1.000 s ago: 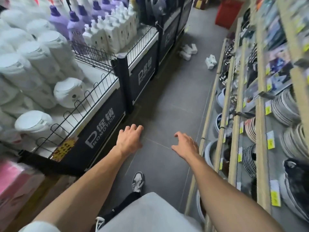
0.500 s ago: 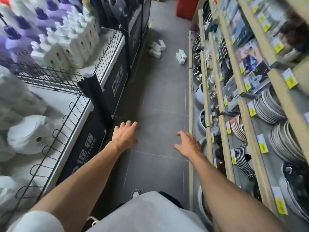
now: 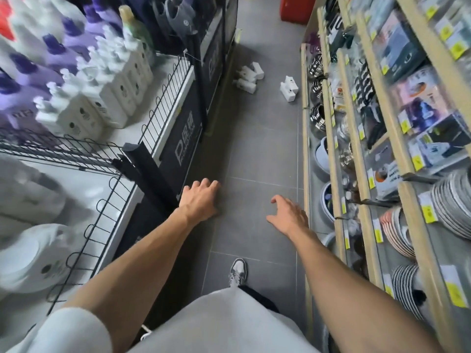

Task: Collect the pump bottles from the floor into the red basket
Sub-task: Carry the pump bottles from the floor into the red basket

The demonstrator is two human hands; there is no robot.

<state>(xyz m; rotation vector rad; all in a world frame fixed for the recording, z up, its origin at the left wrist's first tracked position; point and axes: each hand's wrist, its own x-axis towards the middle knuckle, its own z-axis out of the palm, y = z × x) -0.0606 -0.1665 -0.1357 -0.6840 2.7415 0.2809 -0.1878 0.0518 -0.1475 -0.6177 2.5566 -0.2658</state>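
Hovering loosely open: left hand (image 3: 201, 198) and right hand (image 3: 290, 216), both empty.

Both bare arms reach forward, left hand (image 3: 200, 198) and right hand (image 3: 289, 216) loosely curled, holding nothing.

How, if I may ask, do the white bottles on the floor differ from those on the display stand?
The floor bottles lie toppled and scattered; the display bottles stand upright in tidy rows. The floor bottles are few; the display bottles are many. Both look like white square pump bottles.
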